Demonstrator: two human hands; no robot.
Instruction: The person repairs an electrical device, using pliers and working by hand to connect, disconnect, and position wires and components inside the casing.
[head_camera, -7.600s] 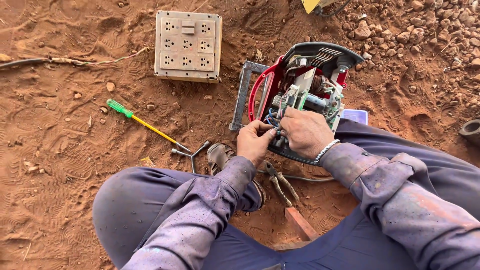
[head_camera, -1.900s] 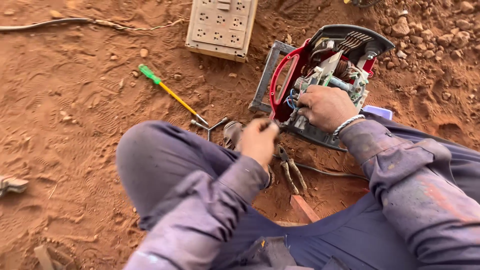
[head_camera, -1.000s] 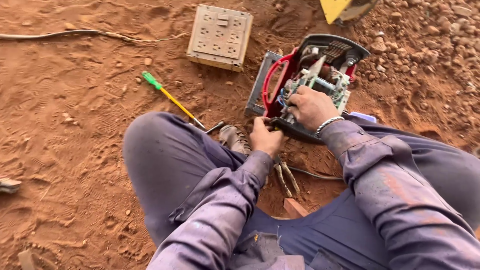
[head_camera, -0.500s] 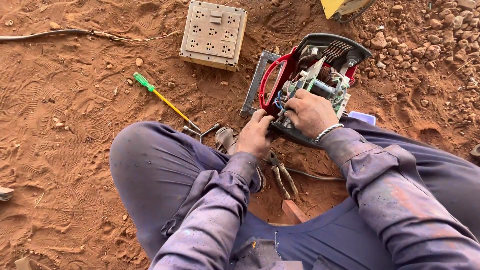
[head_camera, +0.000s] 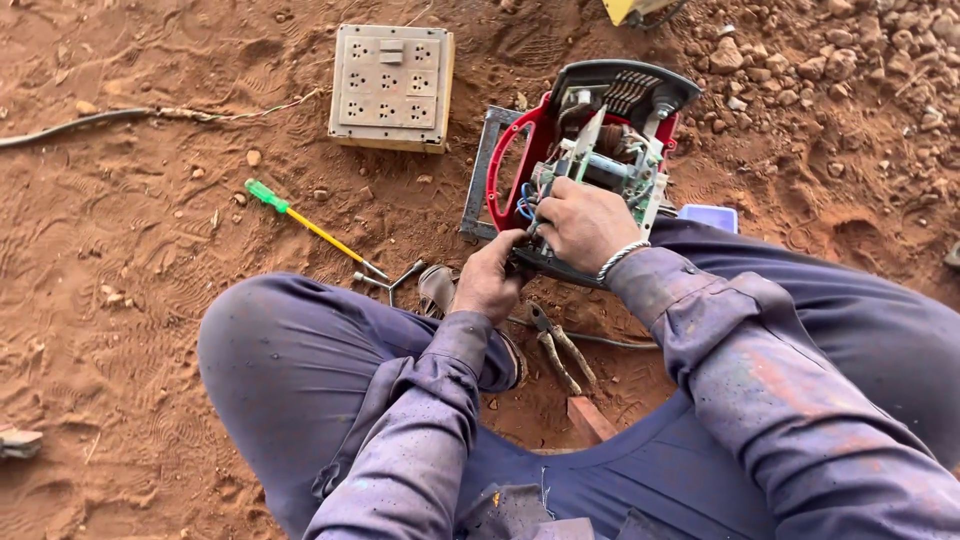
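Observation:
I sit on red dirt with an opened red and black power tool (head_camera: 600, 130) in front of my knees; its motor and wiring are exposed. My right hand (head_camera: 580, 225) lies on the tool's inner parts near the blue wires, fingers curled over them. My left hand (head_camera: 487, 280) pinches the tool's lower left edge by the red handle. Whether it holds a small part is hidden. A bracelet (head_camera: 620, 258) sits on my right wrist.
A beige multi-socket box (head_camera: 392, 87) lies beyond the tool on the left. A green-handled screwdriver (head_camera: 310, 228) and a small wrench (head_camera: 395, 278) lie left of my hands. Pliers (head_camera: 560, 345) rest between my legs, a cable (head_camera: 150, 115) runs left, stones (head_camera: 820, 60) lie at the right.
My left hand left the tool about two seconds ago, then returned to its lower edge. My right hand has stayed on the tool's inner parts. The view shifted slightly.

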